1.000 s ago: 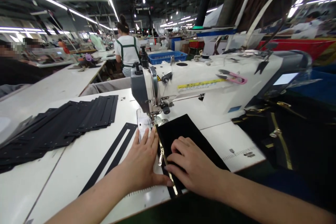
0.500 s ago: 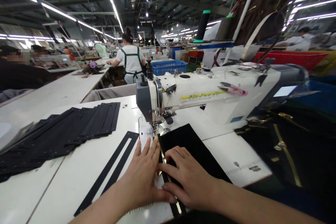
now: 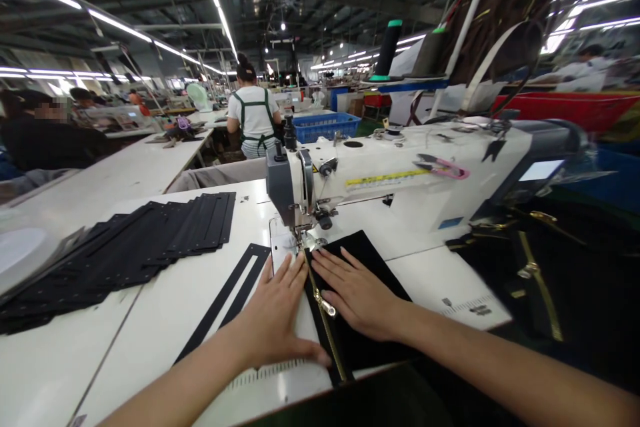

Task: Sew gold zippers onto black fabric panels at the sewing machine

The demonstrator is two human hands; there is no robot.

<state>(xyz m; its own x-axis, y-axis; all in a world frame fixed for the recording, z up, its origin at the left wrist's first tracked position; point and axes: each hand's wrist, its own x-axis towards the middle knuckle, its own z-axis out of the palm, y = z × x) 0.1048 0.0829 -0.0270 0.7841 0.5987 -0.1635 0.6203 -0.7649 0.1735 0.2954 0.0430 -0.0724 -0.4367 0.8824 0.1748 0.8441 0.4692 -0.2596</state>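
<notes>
A black fabric panel (image 3: 395,280) with a gold zipper (image 3: 330,340) along its left edge lies under the needle of a white sewing machine (image 3: 390,167). My left hand (image 3: 275,313) rests palm down left of the zipper, fingers spread, fingertips near the presser foot and thumb reaching to the zipper tape. Flat on the panel, right of the zipper, lies my right hand (image 3: 360,293) with its fingers extended. The gold zipper pull (image 3: 325,303) shows between the hands. A slotted black piece (image 3: 220,307) lies left of my left hand, partly under the forearm.
Overlapping black slotted pieces (image 3: 125,247) cover the left of the white table. Pink-handled snips (image 3: 443,165) lie on the machine arm. Black material with gold zippers (image 3: 540,287) is at the right. A person in a green apron (image 3: 254,113) stands beyond, near a blue basket (image 3: 327,125).
My right hand has moved forward and flattened onto the panel, its fingers no longer bent at the zipper. The zipper pull is now uncovered. The view has shifted slightly.
</notes>
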